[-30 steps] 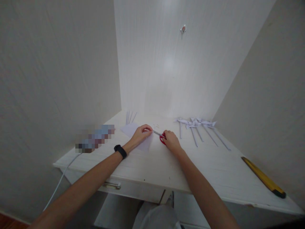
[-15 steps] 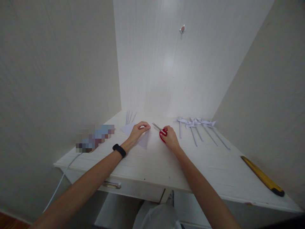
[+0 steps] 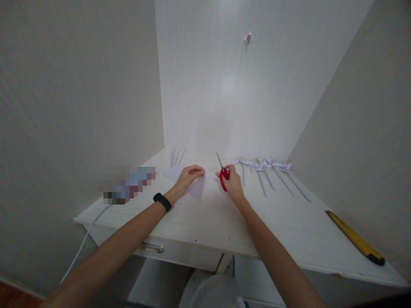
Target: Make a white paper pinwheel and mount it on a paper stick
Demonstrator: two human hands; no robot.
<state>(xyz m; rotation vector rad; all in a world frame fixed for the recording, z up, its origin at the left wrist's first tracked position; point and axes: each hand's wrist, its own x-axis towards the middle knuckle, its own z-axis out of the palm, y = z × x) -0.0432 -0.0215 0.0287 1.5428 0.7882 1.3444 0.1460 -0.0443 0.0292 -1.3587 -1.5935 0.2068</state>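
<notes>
White desk [image 3: 289, 231] in pale-walled corner.
Left hand [image 3: 189, 176] pinching paper sheet [image 3: 196, 187]; right hand [image 3: 231, 182] gripping red scissors [image 3: 222, 173]; pinwheels [image 3: 266, 171] at 2 o'clock, yellow cutter [image 3: 355, 238] at 4 o'clock.

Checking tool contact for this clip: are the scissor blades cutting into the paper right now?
No. The scissors in the right hand point up, apart from the paper under the left hand.
</notes>
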